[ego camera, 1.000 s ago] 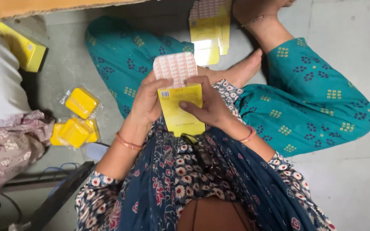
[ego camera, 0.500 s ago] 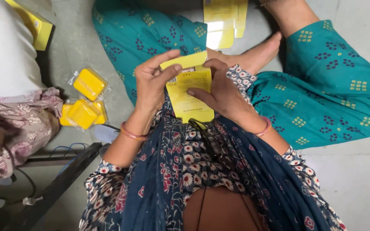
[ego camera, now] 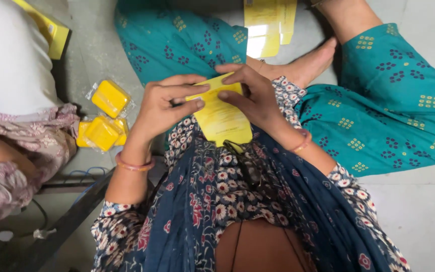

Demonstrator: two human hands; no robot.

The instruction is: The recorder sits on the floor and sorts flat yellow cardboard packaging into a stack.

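I sit cross-legged on the floor and hold a small yellow carton (ego camera: 221, 120) over my lap with both hands. My left hand (ego camera: 164, 105) grips its left side, with the fingers pressed on the top flap. My right hand (ego camera: 250, 94) holds the right side, its fingertips on the same flap, which is folded down. The pink blister sheet seen earlier is out of sight.
Small yellow packets in clear wrap (ego camera: 104, 118) lie on the floor to my left. Flat yellow cartons (ego camera: 268, 25) lie ahead by a bare foot (ego camera: 310, 63). Another person's clothing (ego camera: 11, 100) fills the left edge, with a yellow box (ego camera: 51, 30) behind. A dark metal bar (ego camera: 71, 211) runs lower left.
The pink blister sheet that stuck out of the carton has gone from view and the top flap is now folded down. My view shifted closer to my hands.
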